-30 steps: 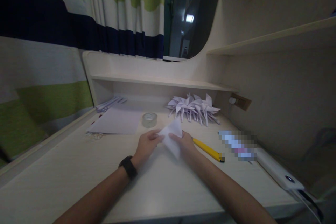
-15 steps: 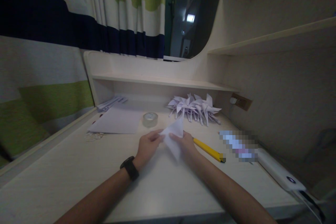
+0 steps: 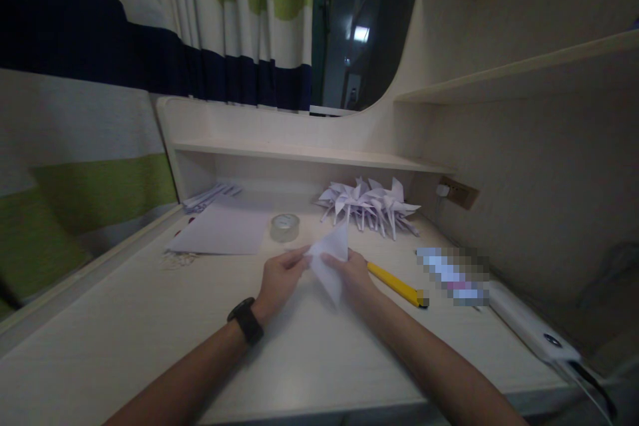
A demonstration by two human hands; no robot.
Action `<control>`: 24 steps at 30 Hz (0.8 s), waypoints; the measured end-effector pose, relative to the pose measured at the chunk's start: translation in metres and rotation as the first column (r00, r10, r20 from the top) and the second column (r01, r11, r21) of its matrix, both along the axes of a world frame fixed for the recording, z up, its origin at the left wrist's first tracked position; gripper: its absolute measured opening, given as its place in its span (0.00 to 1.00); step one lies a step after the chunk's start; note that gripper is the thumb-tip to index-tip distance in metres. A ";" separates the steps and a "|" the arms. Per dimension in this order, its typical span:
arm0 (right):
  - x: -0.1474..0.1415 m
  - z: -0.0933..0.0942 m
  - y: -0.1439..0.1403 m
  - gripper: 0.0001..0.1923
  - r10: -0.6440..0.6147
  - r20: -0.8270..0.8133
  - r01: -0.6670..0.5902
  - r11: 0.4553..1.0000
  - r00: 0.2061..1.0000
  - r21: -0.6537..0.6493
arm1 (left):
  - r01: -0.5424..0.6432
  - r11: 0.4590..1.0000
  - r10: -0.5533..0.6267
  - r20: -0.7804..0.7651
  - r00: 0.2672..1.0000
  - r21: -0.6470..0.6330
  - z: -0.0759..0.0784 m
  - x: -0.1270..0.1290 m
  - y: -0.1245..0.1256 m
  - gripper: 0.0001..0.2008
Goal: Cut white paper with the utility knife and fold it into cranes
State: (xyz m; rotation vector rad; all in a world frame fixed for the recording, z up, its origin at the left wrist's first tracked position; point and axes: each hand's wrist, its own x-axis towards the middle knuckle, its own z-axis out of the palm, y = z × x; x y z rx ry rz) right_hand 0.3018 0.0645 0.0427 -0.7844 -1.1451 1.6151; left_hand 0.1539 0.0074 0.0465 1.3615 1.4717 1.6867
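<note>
Left hand (image 3: 280, 281) and right hand (image 3: 353, 271): fingers pinch folded white paper (image 3: 333, 243) over tabletop (image 3: 294, 366); tape roll (image 3: 285, 229) farther left, pinwheels (image 3: 362, 201) farther right.

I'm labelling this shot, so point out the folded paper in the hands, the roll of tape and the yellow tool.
Folded paper (image 3: 333, 242): head view, on its upper flap.
Roll of tape (image 3: 284, 233): head view, on its outer side.
Yellow tool (image 3: 393, 283): head view, midway along its body.
</note>
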 end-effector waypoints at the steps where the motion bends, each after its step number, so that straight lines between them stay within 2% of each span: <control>1: 0.000 0.000 0.000 0.22 0.001 0.001 -0.001 1.000 1.000 0.000 | 0.000 1.000 0.000 0.000 1.000 0.000 0.000 0.000 0.000 0.16; 9: 0.001 0.002 -0.002 0.23 0.000 0.010 0.000 1.000 1.000 -0.003 | 0.033 0.999 -0.032 -0.044 0.999 0.022 -0.001 -0.002 0.000 0.15; 14: 0.004 0.001 0.005 0.21 0.079 -0.050 -0.080 0.997 0.996 -0.018 | 0.050 0.998 -0.048 -0.047 0.998 0.038 0.000 -0.001 -0.002 0.14; 24: 0.020 0.014 0.026 0.18 0.009 -0.024 -0.008 0.998 1.000 0.069 | 0.109 0.993 -0.102 -0.139 0.985 0.049 -0.003 -0.002 -0.001 0.13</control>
